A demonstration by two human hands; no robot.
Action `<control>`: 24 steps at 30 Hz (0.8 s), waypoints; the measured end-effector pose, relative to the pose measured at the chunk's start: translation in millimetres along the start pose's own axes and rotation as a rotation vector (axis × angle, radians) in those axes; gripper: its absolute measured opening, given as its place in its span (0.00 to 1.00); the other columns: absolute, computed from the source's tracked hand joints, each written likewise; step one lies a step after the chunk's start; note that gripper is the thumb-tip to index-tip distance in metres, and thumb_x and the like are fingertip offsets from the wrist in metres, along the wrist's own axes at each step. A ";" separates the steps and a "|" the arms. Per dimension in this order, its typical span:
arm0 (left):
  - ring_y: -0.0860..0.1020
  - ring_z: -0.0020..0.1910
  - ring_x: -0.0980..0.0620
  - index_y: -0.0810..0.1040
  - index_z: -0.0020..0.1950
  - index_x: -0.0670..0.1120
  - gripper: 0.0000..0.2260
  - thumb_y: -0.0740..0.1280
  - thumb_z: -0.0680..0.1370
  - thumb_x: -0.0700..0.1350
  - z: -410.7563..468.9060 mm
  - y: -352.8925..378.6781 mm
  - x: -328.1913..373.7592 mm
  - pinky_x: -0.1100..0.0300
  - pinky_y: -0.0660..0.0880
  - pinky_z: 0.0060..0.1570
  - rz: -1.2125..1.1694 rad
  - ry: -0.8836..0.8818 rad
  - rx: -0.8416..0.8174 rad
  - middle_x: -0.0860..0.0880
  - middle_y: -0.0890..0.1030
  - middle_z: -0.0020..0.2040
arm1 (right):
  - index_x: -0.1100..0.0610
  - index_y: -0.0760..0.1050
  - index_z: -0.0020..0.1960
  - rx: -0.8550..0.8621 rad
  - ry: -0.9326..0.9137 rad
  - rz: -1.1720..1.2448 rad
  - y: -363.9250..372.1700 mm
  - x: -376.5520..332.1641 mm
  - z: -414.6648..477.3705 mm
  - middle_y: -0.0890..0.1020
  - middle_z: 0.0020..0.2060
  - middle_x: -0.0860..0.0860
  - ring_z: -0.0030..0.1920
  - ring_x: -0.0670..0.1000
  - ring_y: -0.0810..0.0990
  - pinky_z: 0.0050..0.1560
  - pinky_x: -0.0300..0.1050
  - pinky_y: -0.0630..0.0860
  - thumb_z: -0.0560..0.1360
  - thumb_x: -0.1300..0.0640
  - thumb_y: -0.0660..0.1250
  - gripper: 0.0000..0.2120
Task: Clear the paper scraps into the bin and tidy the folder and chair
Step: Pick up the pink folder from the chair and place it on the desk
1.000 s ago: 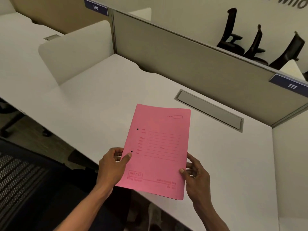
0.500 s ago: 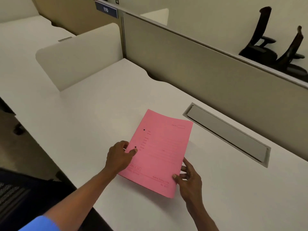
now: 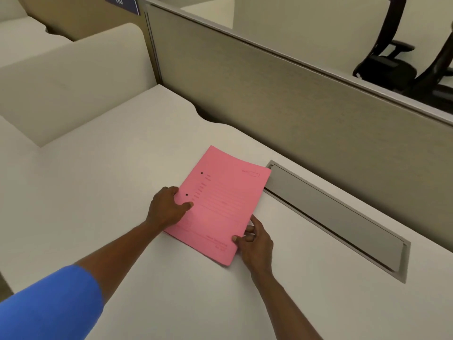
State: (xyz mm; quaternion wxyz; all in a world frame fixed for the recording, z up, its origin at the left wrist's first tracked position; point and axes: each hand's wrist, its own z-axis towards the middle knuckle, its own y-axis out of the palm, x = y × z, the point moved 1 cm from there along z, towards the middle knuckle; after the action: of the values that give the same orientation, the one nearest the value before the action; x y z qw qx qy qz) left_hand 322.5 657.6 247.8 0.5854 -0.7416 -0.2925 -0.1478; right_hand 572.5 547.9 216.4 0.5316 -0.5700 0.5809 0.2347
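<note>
Head view, only one. One pink folder (image 3: 218,204) lies on the white table (image 3: 98,192), closed, printed cover up, two punched holes near its left edge; its far right corner reaches the edge of the one grey cable hatch (image 3: 335,217) set into the tabletop.

Two hands on it. Left hand (image 3: 166,209): fingers curled at the folder's left edge, thumb pressed flat on the cover. Right hand (image 3: 255,244): pinching the near right corner, thumb on top, fingers tucked at the edge beside it.

One blue sleeve (image 3: 49,305) on the left arm.

One beige partition (image 3: 282,89) behind the table, one number plate "110" (image 3: 121,3) at its top. Beyond it, two black chairs (image 3: 387,62), the second cut off by the frame edge.
</note>
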 end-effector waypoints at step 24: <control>0.68 0.76 0.40 0.68 0.79 0.44 0.49 0.79 0.67 0.68 126.3 20.2 57.3 0.40 0.75 0.68 0.504 0.223 -0.064 0.44 0.72 0.76 | 0.56 0.81 0.61 0.122 -0.073 -0.201 21.9 -43.9 118.7 0.88 0.57 0.53 0.55 0.54 0.88 0.57 0.46 0.81 0.71 0.59 0.83 0.21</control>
State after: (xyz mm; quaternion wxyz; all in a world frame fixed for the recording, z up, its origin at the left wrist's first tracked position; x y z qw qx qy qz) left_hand 364.2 790.2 229.9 0.6086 -0.7882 -0.0275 -0.0873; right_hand 584.6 675.5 209.5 0.6070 -0.5831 0.5142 0.1648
